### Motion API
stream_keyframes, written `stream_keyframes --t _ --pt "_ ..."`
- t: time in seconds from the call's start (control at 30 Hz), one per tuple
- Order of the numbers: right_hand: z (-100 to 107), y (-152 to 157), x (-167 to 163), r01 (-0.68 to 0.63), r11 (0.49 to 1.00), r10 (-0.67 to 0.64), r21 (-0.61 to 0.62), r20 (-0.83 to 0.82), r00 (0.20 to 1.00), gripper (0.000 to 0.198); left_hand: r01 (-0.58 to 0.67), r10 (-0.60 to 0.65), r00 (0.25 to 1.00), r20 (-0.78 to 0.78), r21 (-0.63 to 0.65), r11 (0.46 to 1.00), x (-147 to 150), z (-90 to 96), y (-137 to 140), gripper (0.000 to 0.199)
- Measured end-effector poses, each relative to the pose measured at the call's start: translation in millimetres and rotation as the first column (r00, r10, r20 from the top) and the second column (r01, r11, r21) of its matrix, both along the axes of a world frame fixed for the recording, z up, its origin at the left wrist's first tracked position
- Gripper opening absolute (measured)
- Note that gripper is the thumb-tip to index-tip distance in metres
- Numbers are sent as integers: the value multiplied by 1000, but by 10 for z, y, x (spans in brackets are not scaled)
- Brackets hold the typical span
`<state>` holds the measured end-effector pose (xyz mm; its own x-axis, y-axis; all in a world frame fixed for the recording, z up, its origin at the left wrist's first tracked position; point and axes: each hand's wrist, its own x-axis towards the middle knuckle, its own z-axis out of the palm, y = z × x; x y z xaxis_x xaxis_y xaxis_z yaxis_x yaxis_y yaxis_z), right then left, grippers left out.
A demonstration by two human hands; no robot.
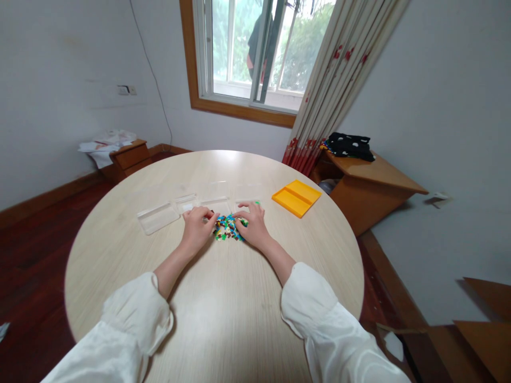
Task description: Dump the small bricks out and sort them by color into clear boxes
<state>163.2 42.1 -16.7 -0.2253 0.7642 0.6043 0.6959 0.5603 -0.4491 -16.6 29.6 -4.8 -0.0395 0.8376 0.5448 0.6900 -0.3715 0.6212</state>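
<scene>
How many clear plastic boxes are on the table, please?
4, left to right: first box left of the left hand, second box just beyond that hand, third box beyond the gap between hands, fourth box partly behind the right hand. Hands may hide others.

Round table (223, 314), coloured pieces (227, 227), clear boxes (158, 218), tray (296, 198)

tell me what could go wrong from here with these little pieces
The small pieces lie loose in mixed colours, so one could be mistaken for another. The left hand and right hand are right at the pile and might scatter it. The clear boxes sit close beyond; a finger could nudge one.
</scene>
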Motion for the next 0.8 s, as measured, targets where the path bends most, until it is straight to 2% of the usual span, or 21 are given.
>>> stream_keyframes --t 0.2,0.47,0.8 --pt "12 -57 -26 -87 993 94 -74 90 992 12 26 -33 996 -78 -81 996 -12 -67 35 11" --pt "44 -80 -19 -93 992 104 -86 131 986 4 77 -104 982 -158 -167 983 7 -75 3 25" --pt "14 -55 -9 -128 986 143 -110 143 979 5 44 -72 985 -155 -177 983 3 -76 15 21"
